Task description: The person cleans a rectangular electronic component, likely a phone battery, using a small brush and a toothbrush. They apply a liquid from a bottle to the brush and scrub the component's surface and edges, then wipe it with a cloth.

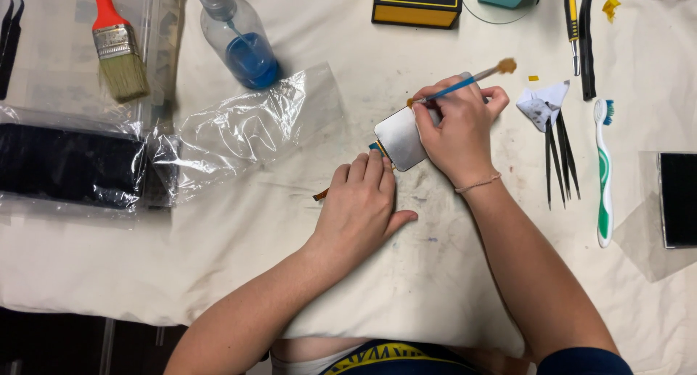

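My right hand point(459, 125) grips a thin blue-handled brush point(465, 82), its bristle tip touching the top edge of a small silvery rectangular part point(399, 137) on the white cloth. A tuft of brownish fluff sits at the brush's far end. My left hand point(361, 203) lies flat on the cloth with fingers together, its fingertips pressing the part's lower left corner. A thin orange-brown strip pokes out to the left of that hand.
A clear bottle of blue liquid point(243, 45), a red-handled paintbrush point(116, 48), empty clear bags point(247, 124), a bagged black object point(69, 164). To the right lie black tweezers point(559, 153), a green toothbrush point(602, 175), crumpled tissue point(541, 103), a black screen point(679, 199). Yellow-black box point(417, 1) at the back.
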